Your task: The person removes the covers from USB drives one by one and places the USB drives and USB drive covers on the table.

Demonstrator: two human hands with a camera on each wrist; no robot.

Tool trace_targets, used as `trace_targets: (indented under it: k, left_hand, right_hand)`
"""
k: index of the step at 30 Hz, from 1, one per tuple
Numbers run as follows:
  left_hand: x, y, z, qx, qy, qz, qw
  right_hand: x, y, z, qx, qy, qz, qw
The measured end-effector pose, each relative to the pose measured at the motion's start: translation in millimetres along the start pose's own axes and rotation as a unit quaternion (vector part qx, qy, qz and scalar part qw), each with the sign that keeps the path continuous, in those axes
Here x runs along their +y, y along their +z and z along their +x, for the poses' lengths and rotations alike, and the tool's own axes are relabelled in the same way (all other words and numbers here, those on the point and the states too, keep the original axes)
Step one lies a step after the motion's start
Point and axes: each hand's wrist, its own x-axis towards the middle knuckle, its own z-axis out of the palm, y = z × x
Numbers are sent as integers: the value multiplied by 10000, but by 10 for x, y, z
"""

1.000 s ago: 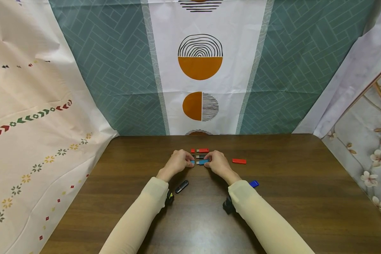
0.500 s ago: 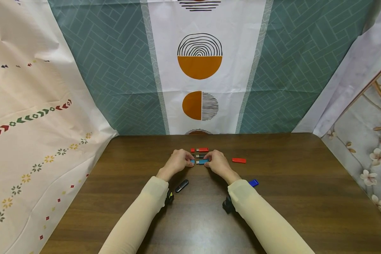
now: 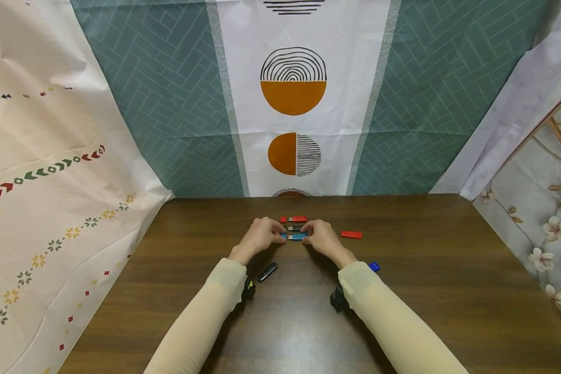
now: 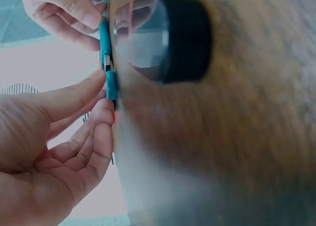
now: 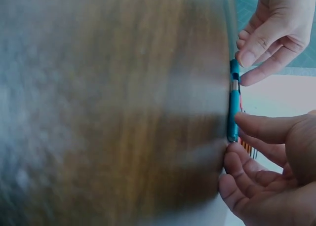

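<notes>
A blue USB stick [image 3: 297, 237] lies on the table with its metal plug facing left, and its small blue cap [image 4: 111, 85] sits just left of the plug. My left hand [image 3: 261, 235] pinches the cap between thumb and fingers. At the stick's right end, my right hand [image 3: 324, 238] pinches the body with thumb and forefinger. A short gap with the metal plug shows between cap and body in the head view. Directly behind lie an uncapped black USB stick [image 3: 294, 228], partly covered by the hands, and an uncapped red USB stick [image 3: 297, 219] with its red cap [image 3: 283, 219].
Another red USB stick [image 3: 351, 235] lies right of my right hand. A dark blue USB stick [image 3: 374, 266] shows partly behind the right sleeve. Nearer, a black USB stick [image 3: 267, 271] lies beside the left wrist. Patterned cloth [image 3: 293, 156] hangs behind the table's far edge.
The hands keep their hold on the blue cap and stick with hardly any motion. My right forearm has shifted slightly rightward, covering more of the dark blue stick.
</notes>
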Motion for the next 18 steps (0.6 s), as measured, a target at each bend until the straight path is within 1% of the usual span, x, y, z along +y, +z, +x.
trace_targets:
  k: [4, 11, 14, 16, 18]
  left_hand:
    - [17, -18, -22, 15, -40, -69, 10000]
    - [45, -48, -77, 33, 26, -164, 9999]
    - [37, -75, -115, 112, 49, -239, 9996]
    - [24, -96, -146, 165, 59, -308, 9994]
    - [3, -115, -179, 196, 17, -390, 9990]
  right_hand:
    - [2, -37, -16, -71, -63, 56, 9999]
    - [3, -73, -111, 112, -101, 238, 9996]
    - [-7, -75, -171, 137, -251, 371, 9989]
    - [-23, -79, -215, 51, -423, 516, 9978]
    - [-33, -76, -254, -124, -625, 707, 9955]
